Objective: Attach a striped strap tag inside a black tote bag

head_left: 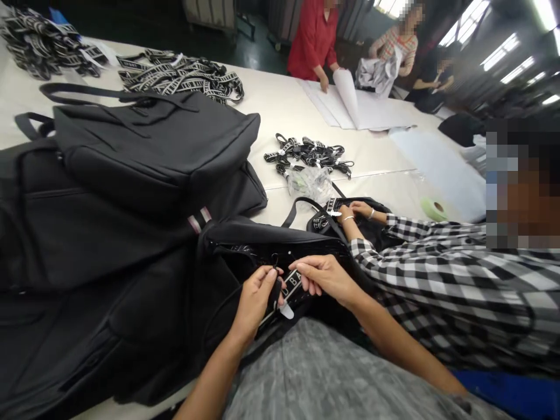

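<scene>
Watching remotely, I start nearest, with the grey garment (301, 373) at the lower edge and the bag work just beyond it. My left hand (256, 291) pinches a small black loop (275, 263) between thumb and forefinger, above the mouth of an open black bag (271, 234). My right hand (329, 277) has its thumb and forefinger drawn together just beside it; I cannot tell whether anything thin sits between them. A lettered strap (294, 281) runs under both hands, with a white tag (287, 310) near its lower end. I would keep the left pinch steady, let the right fingertips do the fine work, and hold the strap flat so it doesn't twist or snag. Elbow room matters: a co-worker's hands (352, 211) are busy close on the right. Farther off, bundled straps (310, 153) lie on the white table (262, 105).
</scene>
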A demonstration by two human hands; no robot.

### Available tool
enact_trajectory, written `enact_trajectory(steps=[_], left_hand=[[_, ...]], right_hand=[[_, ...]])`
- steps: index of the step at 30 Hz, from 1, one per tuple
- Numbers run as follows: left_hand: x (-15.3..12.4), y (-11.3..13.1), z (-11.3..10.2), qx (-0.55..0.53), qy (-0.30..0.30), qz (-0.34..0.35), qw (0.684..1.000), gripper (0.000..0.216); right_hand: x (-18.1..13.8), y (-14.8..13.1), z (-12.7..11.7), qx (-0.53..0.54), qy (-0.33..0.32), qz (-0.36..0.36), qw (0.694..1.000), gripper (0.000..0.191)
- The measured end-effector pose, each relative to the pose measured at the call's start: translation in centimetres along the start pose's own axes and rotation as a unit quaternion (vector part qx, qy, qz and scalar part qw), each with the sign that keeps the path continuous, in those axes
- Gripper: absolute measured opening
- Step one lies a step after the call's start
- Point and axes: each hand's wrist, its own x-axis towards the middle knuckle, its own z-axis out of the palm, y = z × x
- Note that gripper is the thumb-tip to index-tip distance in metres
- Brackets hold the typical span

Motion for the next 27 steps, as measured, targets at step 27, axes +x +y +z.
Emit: enact_trajectory(steps=[27], left_hand=[[0.1, 1.8, 0.3, -0.076, -0.02, -0.027, 0.997, 0.027]], right_hand=[[2.2, 3.2, -0.6, -0.037, 0.003, -0.104, 0.994, 0.033]])
